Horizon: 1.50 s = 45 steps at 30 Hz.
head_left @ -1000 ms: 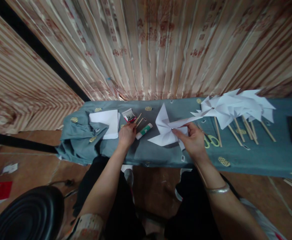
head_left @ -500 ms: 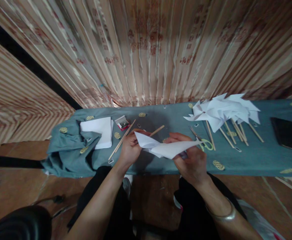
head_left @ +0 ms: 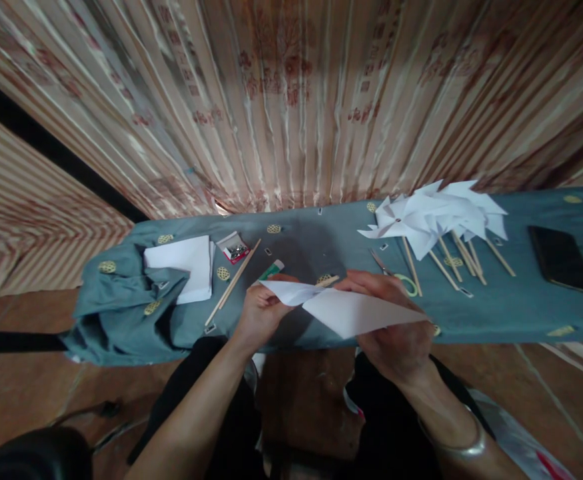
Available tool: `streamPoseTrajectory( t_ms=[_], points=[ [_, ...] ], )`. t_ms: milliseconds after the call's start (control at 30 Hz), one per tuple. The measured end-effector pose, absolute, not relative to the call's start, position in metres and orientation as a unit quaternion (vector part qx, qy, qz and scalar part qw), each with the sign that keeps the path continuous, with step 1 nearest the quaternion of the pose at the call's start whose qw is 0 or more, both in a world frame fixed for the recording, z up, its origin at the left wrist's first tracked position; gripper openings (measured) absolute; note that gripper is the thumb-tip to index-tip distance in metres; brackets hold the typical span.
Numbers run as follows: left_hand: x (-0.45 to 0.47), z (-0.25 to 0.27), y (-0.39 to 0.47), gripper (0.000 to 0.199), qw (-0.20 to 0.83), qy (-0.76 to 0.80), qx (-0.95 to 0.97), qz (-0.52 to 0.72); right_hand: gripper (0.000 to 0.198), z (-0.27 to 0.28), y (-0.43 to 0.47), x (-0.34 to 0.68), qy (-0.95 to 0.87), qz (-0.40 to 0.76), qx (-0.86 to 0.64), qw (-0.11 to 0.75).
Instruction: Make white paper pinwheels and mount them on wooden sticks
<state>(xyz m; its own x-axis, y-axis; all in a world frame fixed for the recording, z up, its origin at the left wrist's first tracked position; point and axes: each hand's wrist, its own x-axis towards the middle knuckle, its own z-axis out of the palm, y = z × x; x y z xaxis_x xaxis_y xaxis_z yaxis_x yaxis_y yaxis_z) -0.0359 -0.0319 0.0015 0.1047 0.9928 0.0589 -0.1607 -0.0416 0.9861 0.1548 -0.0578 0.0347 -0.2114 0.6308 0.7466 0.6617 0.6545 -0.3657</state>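
Observation:
Between my hands is a folded white paper pinwheel [head_left: 351, 315], raised just above the front of the cloth-covered table [head_left: 301, 250]. My left hand [head_left: 258, 317] pinches its left side, fingers closed on the paper. My right hand [head_left: 396, 347] is closed round the right side, its fingertips partly behind the sheet. The end of a wooden stick [head_left: 328, 281] shows behind the pinwheel's middle; whether it is joined to the paper is hidden. Beyond my left fingers lies a green and white tube [head_left: 272, 269], partly covered.
Left lie stacked white paper [head_left: 191, 267], a small open box of metal pins [head_left: 233, 248] and two wooden sticks [head_left: 231, 287]. Right are scissors [head_left: 405, 285], several finished pinwheels on sticks [head_left: 438, 217] and a black phone [head_left: 562, 259]. A curtain [head_left: 291, 133] hangs behind.
The pinwheel has turned, showing a broader face, and my right hand has shifted slightly down and right. The green and white tube has come into view. The whole view has shifted a little.

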Motion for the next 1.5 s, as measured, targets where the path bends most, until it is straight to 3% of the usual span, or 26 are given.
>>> streamPoseTrajectory(
  t_ms=[533, 1200, 1500],
  points=[
    [-0.038, -0.001, -0.032, 0.022, 0.509, 0.454, 0.536, 0.497, 0.029, 0.032, -0.058, 0.154, -0.771, -0.006, -0.456, 0.445],
    [-0.041, -0.004, -0.030, 0.011, 0.451, 0.443, 0.586, 0.507, 0.023, 0.027, -0.059, 0.157, -0.735, 0.031, -0.496, 0.462],
    [-0.043, -0.004, -0.030, 0.010, 0.403, 0.450, 0.626, 0.493, 0.017, 0.017, -0.053, 0.155, -0.649, 0.141, -0.567, 0.488]
  ],
)
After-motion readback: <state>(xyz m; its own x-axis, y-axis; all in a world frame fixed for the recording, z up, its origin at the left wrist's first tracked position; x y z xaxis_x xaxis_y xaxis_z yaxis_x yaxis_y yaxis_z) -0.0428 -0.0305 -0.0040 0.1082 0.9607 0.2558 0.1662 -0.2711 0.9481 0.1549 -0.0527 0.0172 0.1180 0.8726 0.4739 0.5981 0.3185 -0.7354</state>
